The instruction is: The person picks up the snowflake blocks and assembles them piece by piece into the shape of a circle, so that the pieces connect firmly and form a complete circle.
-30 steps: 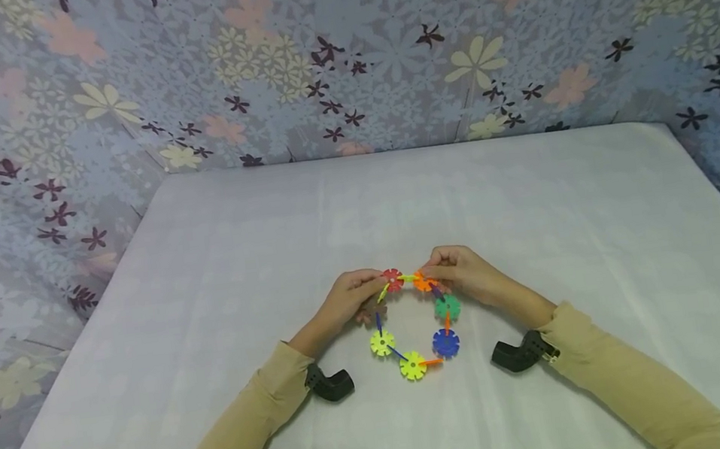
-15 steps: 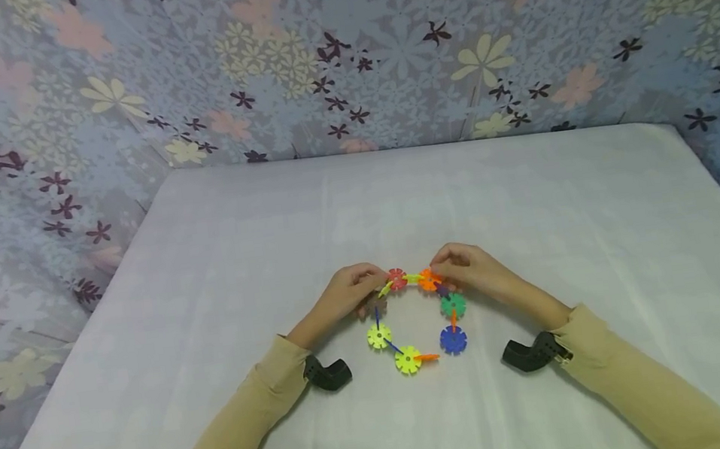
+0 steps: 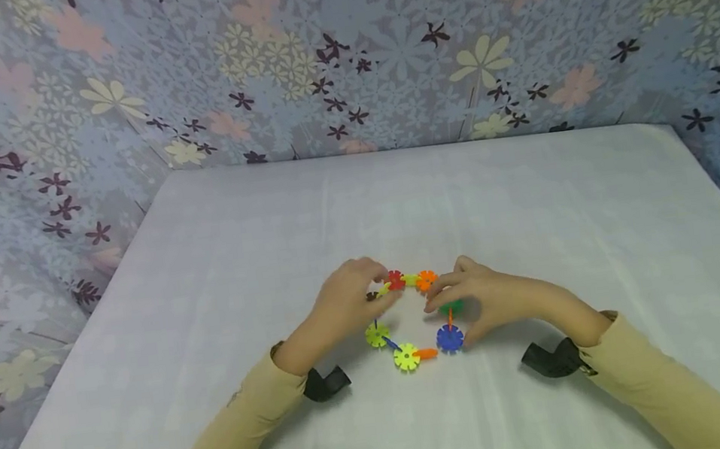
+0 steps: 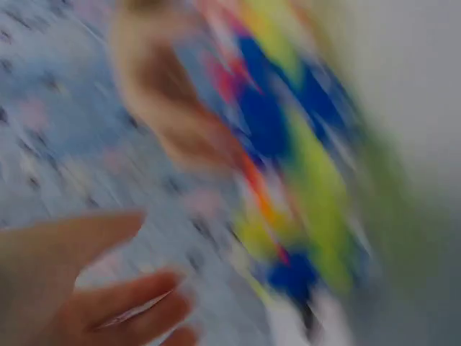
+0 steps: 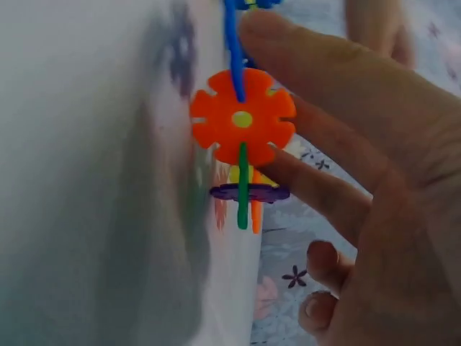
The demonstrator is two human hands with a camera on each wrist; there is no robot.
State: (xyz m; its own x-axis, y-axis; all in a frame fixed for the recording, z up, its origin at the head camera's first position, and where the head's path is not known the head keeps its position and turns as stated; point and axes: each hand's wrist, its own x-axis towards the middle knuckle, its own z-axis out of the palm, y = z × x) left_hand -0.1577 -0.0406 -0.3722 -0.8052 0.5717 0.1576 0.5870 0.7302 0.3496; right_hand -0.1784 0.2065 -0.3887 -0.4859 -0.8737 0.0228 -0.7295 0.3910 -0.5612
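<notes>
A ring of notched plastic discs lies on the white-covered table. Its red disc [image 3: 395, 280] and orange disc [image 3: 427, 281] form the far side, with lime discs [image 3: 407, 357] and a blue disc [image 3: 450, 338] nearer. My left hand [image 3: 343, 304] hovers at the far left part, thumb and fingers apart, partly covering a brown disc [image 3: 372, 296]. In the blurred left wrist view, its fingers [image 4: 130, 310] stand clear of the discs. My right hand [image 3: 496, 299] spreads over the green disc [image 3: 453, 308], thumb beside the blue one. An edge-standing orange disc [image 5: 241, 115] shows between thumb and fingers.
White cloth [image 3: 252, 231] covers the table and a floral cloth [image 3: 284, 60] hangs behind it. Black wrist mounts [image 3: 326, 385] stick out below both sleeves. A short orange piece [image 3: 426, 354] points from the nearest lime disc toward the blue disc.
Both hands have let go of the far side of the ring. My right hand has moved nearer, down to the green and blue discs; the left has spread its fingers and turned slightly.
</notes>
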